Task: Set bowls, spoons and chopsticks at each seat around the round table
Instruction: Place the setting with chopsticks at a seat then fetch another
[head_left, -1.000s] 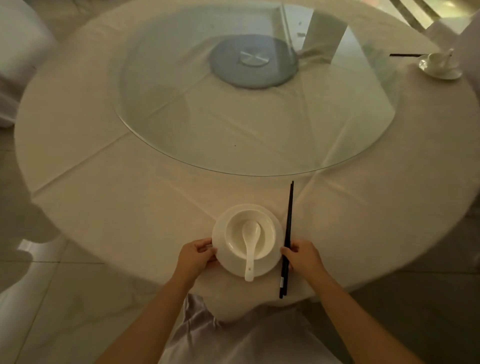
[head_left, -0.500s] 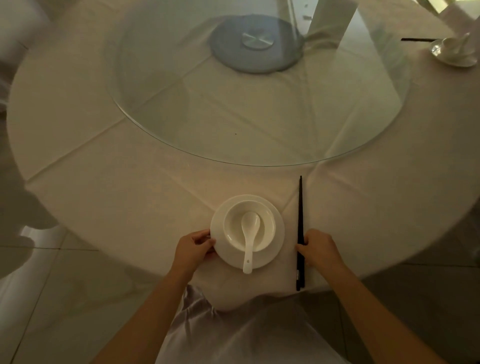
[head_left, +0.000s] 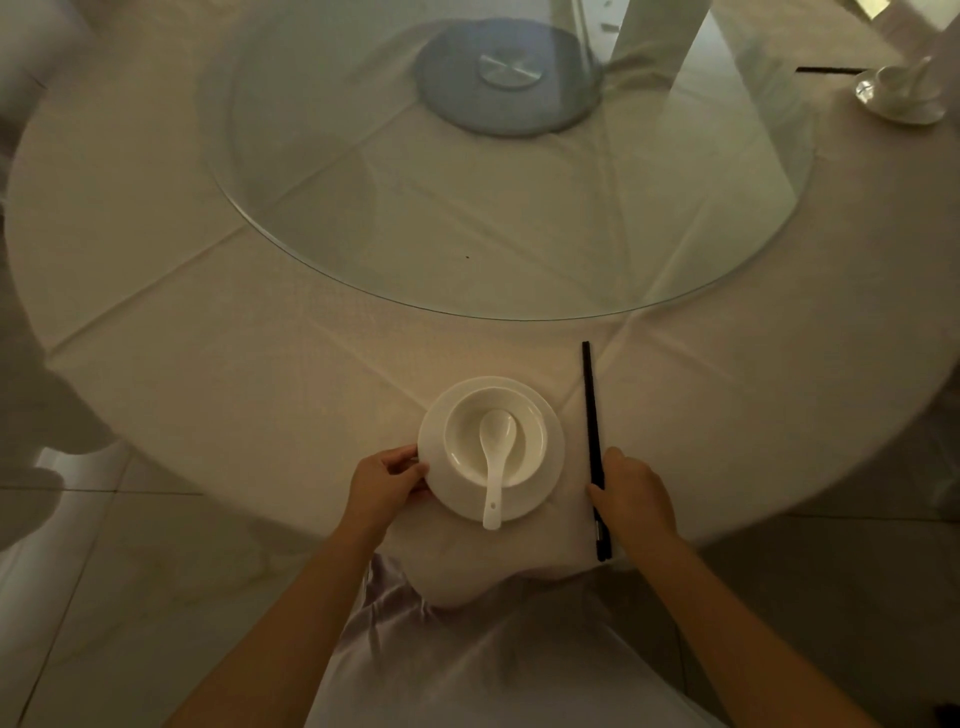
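A white bowl (head_left: 467, 415) stands on a white saucer (head_left: 550, 457) at the near edge of the round table (head_left: 260, 338). A white spoon (head_left: 494, 467) lies in the bowl, its handle pointing toward me. My left hand (head_left: 384, 483) pinches the saucer's left rim. Black chopsticks (head_left: 591, 415) lie straight to the right of the saucer, and my right hand (head_left: 631, 493) rests on their near part with the fingers curled over them. Far right, a second white bowl set (head_left: 901, 93) stands with black chopsticks (head_left: 831, 69) beside it.
A large glass turntable (head_left: 363, 208) on a grey hub (head_left: 511, 78) covers the table's middle. A cream cloth drapes the table. A white chair cover (head_left: 31, 47) shows at the far left. Pale floor tiles lie below.
The chopsticks have shifted right, away from the saucer, and turned from slanted to straight. My right hand moved with them. My left hand stays on the saucer rim.
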